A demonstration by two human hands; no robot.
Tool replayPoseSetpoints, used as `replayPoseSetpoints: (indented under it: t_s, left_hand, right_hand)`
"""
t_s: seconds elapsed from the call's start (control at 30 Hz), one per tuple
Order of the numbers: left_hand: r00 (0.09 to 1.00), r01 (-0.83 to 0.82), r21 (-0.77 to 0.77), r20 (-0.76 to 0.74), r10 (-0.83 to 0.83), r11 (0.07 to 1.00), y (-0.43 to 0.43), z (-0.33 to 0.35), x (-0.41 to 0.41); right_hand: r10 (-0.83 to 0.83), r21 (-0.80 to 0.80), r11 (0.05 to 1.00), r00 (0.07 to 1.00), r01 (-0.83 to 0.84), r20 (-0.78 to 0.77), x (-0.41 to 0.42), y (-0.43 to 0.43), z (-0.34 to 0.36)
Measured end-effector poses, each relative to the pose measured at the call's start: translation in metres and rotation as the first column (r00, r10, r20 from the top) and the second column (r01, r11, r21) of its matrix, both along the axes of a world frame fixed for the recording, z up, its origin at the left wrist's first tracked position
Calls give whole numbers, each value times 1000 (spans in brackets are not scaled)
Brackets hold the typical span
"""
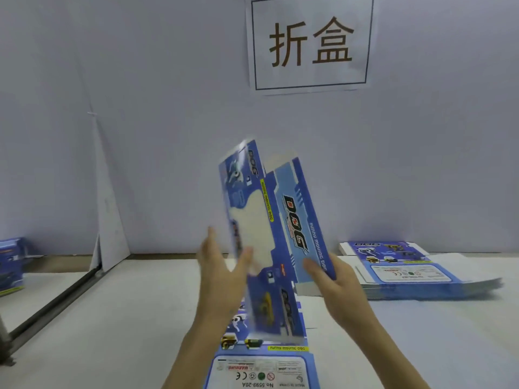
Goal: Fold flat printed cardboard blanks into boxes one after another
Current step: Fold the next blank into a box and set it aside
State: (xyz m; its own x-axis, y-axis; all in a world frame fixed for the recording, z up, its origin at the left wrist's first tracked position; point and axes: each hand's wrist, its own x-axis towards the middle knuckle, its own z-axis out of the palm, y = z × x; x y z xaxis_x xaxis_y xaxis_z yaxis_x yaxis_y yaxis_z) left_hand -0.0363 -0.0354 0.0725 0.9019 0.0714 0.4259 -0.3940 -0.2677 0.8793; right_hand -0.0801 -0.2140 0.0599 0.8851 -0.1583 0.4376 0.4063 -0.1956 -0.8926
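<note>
A blue printed "DOG" cardboard blank [280,220], partly folded into a box shape, stands tilted above the table in front of me. My left hand [222,276] presses its left panel with straight fingers. The blank's lower right edge sits in my right hand [334,287], fingers on the front face and thumb behind. Its lower flaps are blurred. Another flat blank [264,369] lies on the table under my hands, printed side up.
A stack of flat blue blanks [415,270] lies on the white table at the right. A folded blue box [9,265] sits at the far left edge. A white partition wall with a paper sign [310,43] stands behind. A metal rail [53,304] runs diagonally at left.
</note>
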Motion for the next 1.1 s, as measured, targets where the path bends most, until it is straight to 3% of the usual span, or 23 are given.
replayPoseSetpoints:
  t_s: [0.07,0.13,0.2,0.27,0.37,0.63,0.7,0.77,0.8,0.87,0.97,1.1]
  left_hand:
    - [924,362,-165,-69,-376,918,-9,8,-13]
    - [851,473,-315,-79,-519,823,-13,10,-19]
    - [917,363,-356,-27,-397,861,-11,13,-19]
    - [951,269,-447,-19,-309,853,-1,19,-19]
    - [910,331,-570,-18,-414,752,16,28,-19]
    - [811,496,-518,-10,-585,697,21,32,-28]
    - [712,650,-417,44,-701,635,25,33,-34]
    - [595,794,-181,44,-802,580,24,36,-41]
    - [603,797,-46,23,-797,602,20,35,-41]
    - [701,705,143,8,-713,695,7,31,-43]
    - [766,620,217,41,-641,754,-10,27,-50]
    - [823,547,323,-41,-566,772,-9,27,-50]
  right_hand:
    - [56,-213,976,994,-34,99,-4,14,2]
    - [250,-399,891,967,-215,37,-10,26,4]
    - [312,-433,853,950,-292,-24,-14,29,9]
    - [218,-449,874,976,-184,23,-16,20,14]
    - [90,-557,829,995,-49,47,-17,4,21]
    - [53,-701,713,996,14,75,-26,6,28]
    - [33,-689,719,986,92,166,-29,15,31]
    - [-12,-659,718,951,224,310,-30,22,32]
    - [-40,-646,700,920,303,389,-29,24,32]
    - [-70,-598,661,830,454,553,-27,24,29]
    - [-116,-509,623,713,595,692,-25,20,23]
    - [-74,-529,628,721,570,689,-23,10,19]
